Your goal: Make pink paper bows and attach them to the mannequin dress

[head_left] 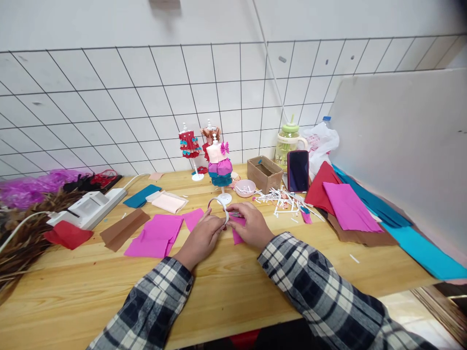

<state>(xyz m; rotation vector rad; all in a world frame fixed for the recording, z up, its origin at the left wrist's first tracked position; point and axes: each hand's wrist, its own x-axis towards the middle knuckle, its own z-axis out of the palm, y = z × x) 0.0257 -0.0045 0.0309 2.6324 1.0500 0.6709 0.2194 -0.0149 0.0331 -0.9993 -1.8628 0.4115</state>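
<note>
A thin, pale ring that looks like a roll of tape (221,202) stands on edge between my hands, above the table. My left hand (204,238) is closed around its near left side. From the right, my right hand (253,224) pinches at its near edge, with the thumb and fingertips almost meeting the left ones. Something small and greyish shows by the right fingers, too small to name. Under and beside the hands lie pieces of magenta crepe paper (156,236). Just beyond stands a small dress form (220,167) in a pink, magenta and teal paper dress.
Two more dressed forms (189,146) stand behind. A pink bowl (244,188), cardboard box (265,174), phone (298,171), green-lidded jug (288,143) and white paper strips (282,201) are at back right. Folded papers (352,206) lie right; a power strip (89,209) sits left.
</note>
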